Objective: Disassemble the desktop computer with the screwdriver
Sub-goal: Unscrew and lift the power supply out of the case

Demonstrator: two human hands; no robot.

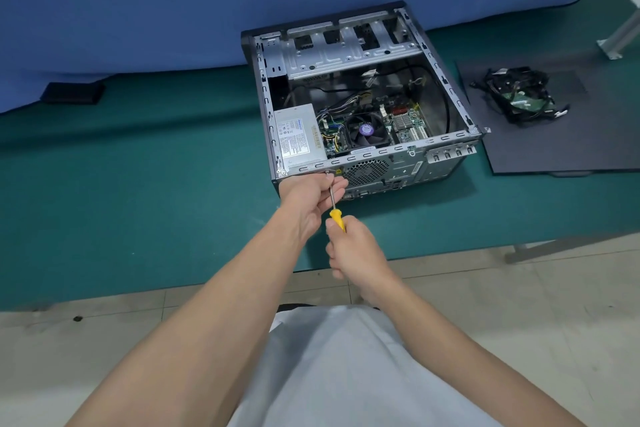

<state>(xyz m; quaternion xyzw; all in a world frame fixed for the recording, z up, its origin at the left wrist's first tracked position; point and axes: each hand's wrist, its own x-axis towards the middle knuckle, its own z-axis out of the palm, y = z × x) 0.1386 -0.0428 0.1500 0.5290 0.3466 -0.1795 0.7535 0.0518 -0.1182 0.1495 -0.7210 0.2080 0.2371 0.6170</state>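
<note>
Both hands are working at the rear panel of the desktop computer (381,151), which is lying open on its side in the upper middle of the frame on the green desk (138,184). The right hand (355,251) is gripping the yellow handle of the screwdriver (336,217), fingers wrapped round it. The left hand (311,196) is pinching the metal shaft near its tip, which is meeting the panel's upper edge just below the grey power supply (299,135). A CPU fan (365,130) is showing inside the case. At the right, a hard drive with tangled cables (519,97) is lying on a black panel (554,146).
</note>
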